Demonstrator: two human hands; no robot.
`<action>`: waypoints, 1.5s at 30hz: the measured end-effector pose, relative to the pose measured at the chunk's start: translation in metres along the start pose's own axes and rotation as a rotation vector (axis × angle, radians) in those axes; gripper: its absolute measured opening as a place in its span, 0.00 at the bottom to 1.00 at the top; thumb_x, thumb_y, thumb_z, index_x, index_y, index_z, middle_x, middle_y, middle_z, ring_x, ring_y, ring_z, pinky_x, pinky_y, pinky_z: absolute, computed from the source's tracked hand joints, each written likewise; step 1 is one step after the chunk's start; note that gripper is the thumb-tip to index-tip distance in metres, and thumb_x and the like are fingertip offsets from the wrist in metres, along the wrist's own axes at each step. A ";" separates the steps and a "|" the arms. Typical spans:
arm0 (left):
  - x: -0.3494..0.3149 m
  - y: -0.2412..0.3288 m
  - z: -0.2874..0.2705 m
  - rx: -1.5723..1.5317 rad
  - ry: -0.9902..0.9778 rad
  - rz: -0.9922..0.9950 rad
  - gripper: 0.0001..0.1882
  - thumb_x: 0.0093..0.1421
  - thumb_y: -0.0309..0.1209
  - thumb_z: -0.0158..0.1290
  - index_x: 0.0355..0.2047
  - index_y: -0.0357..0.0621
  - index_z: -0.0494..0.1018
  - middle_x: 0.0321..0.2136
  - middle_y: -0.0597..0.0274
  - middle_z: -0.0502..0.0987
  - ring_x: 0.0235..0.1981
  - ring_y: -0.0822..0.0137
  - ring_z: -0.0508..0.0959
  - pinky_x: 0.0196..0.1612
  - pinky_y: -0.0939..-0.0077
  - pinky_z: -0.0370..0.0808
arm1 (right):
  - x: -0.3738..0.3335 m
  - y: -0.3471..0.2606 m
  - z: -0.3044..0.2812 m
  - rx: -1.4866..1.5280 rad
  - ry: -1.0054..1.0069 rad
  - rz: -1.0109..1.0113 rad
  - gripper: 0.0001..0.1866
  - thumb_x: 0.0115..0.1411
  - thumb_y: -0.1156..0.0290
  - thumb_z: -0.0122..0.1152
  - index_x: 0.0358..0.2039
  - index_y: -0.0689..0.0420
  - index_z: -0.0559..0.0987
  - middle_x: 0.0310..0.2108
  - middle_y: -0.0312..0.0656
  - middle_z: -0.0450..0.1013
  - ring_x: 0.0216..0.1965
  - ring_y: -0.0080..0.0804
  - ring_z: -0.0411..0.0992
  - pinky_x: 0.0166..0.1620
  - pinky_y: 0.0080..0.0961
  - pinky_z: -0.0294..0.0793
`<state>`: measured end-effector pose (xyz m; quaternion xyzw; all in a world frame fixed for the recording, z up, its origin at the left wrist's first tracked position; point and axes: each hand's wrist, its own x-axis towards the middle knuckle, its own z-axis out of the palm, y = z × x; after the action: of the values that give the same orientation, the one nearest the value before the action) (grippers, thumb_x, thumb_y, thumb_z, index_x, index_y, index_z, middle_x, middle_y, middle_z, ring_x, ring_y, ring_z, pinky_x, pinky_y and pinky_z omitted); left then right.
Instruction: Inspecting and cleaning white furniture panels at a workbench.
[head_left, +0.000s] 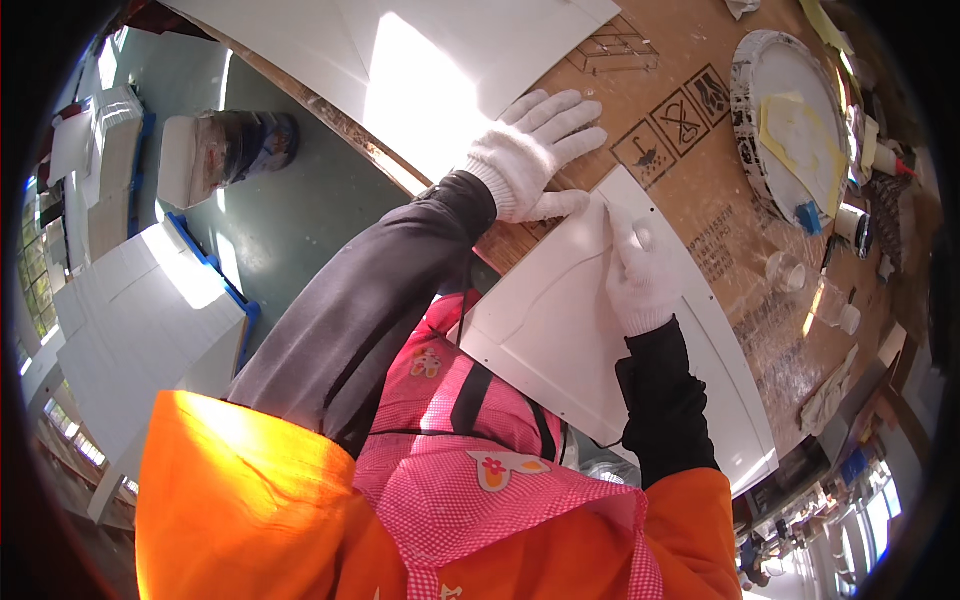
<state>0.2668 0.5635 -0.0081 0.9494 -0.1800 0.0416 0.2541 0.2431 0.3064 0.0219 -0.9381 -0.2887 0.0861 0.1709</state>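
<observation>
My left hand (540,150), in a white knit glove, lies flat with fingers spread over the cardboard-covered bench (690,150). Its wrist side overlaps the sunlit edge of a large white panel (330,40). Closer to my body, a second white panel (550,310) with small dark holes along its edges lies at an angle. On this panel's far corner rests my right hand (642,265), also gloved in white. Its fingers are curled and pressed together, and what they pinch, if anything, is hidden.
A round white lid-like tray (752,110) with a dark-stained rim holds a yellow cloth (800,140). Clear plastic bottles (832,305) lie at the right. On the left, stacked white panels (150,320) and a clear container (190,160) stand near the green floor (310,150).
</observation>
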 end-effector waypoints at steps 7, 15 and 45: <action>-0.003 0.000 0.007 0.009 0.024 -0.002 0.32 0.61 0.45 0.58 0.65 0.51 0.69 0.70 0.54 0.63 0.72 0.50 0.61 0.73 0.49 0.56 | 0.005 -0.001 -0.004 0.043 -0.068 -0.064 0.30 0.57 0.74 0.61 0.62 0.41 0.77 0.42 0.43 0.77 0.33 0.48 0.75 0.37 0.41 0.78; -0.001 0.000 0.005 0.033 0.030 0.004 0.29 0.62 0.36 0.55 0.64 0.51 0.69 0.70 0.54 0.64 0.71 0.51 0.62 0.73 0.49 0.57 | 0.002 -0.016 -0.006 0.093 -0.177 -0.142 0.28 0.58 0.74 0.61 0.60 0.44 0.77 0.40 0.40 0.76 0.33 0.45 0.75 0.34 0.40 0.77; 0.002 0.002 0.003 0.010 0.045 0.009 0.29 0.59 0.34 0.56 0.62 0.51 0.71 0.69 0.56 0.66 0.70 0.50 0.64 0.72 0.50 0.59 | -0.036 -0.070 0.018 0.124 -0.172 -0.251 0.28 0.55 0.74 0.60 0.59 0.46 0.76 0.36 0.39 0.73 0.32 0.39 0.76 0.33 0.38 0.76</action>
<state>0.2676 0.5599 -0.0089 0.9487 -0.1782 0.0651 0.2529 0.1731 0.3456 0.0334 -0.8715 -0.4113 0.1618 0.2124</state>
